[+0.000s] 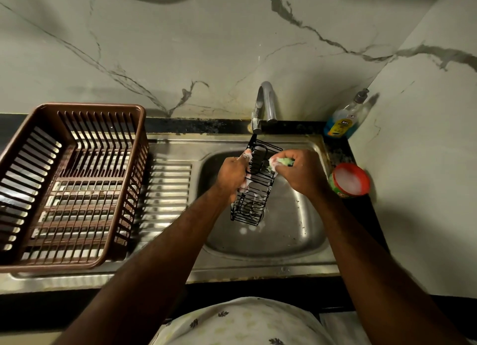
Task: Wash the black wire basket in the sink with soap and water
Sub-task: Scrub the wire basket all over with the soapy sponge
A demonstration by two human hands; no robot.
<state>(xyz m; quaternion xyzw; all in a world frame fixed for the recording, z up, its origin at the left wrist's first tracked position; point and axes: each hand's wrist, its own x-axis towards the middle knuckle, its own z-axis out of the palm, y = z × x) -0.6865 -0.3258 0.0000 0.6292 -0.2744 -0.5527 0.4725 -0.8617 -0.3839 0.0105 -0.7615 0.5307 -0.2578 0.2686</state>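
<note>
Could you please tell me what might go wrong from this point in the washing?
The left hand has a foamy grip on the black wire basket, which may slip and drop into the steel sink. The right hand, holding the green sponge, works close to the open red soap tub beside the sink; its forearm could knock it.

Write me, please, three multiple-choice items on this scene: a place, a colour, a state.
1. Where is the brown crate? A. left of the sink B. in it C. right of it
2. What colour is the rim of the soap tub? A. blue B. red C. black
3. What does the right hand do? A. hangs idle B. turns the tap C. grips a sponge
A: it stands on the drainboard. B: a red rim rings the foam. C: its fingers curl round the sponge at the wire basket.
</note>
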